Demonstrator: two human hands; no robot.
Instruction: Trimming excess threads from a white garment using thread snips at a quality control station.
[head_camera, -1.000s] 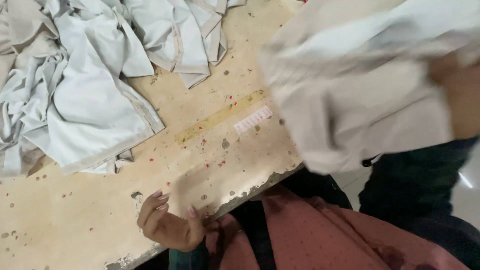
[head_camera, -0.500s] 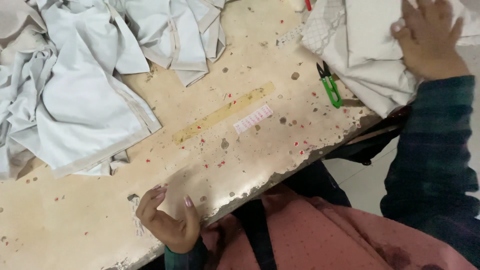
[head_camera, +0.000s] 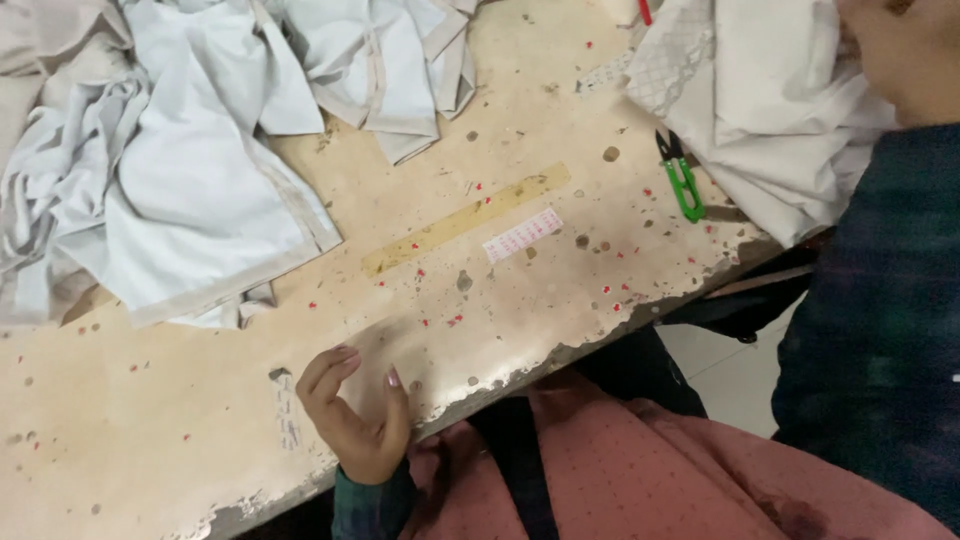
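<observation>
Two heaps of pale grey fabric (head_camera: 190, 180) fill the far left of the worn beige bench (head_camera: 150, 450), their hemmed edges folded over one another; the larger piece lies flat with one corner pointing toward the middle. A second bunch of the same pale cloth (head_camera: 390, 70) sits just beyond it at the top edge.

Nearer the front edge, the left hand (head_camera: 355, 415) rests on the bench with its palm turned up. Its fingers (head_camera: 325, 368) are curled loosely inward and apart from the thumb, closing on nothing. Beside it a small scrap of printed paper tape (head_camera: 287, 415) is stuck to the surface.

Toward the middle, a long yellowish strip (head_camera: 465, 220) lies stuck diagonally on the bench, and just beside its right end lies a small white label with red print (head_camera: 522, 236). Tiny red specks and dark pits are scattered all around them.

Further right, green thread snips (head_camera: 682, 180) lie on the bench, blades pointing away, just beside a stack of white fabric (head_camera: 770, 130) with a patch of mesh lace (head_camera: 670, 60) at its left corner. The right hand (head_camera: 900, 50) presses on top of this stack at the upper right corner; it is cut off by the frame, so whether its fingers are together or spread I cannot tell. Its dark plaid sleeve (head_camera: 870, 320) runs down the right side, above a reddish dotted garment (head_camera: 680, 470) over the lap.
</observation>
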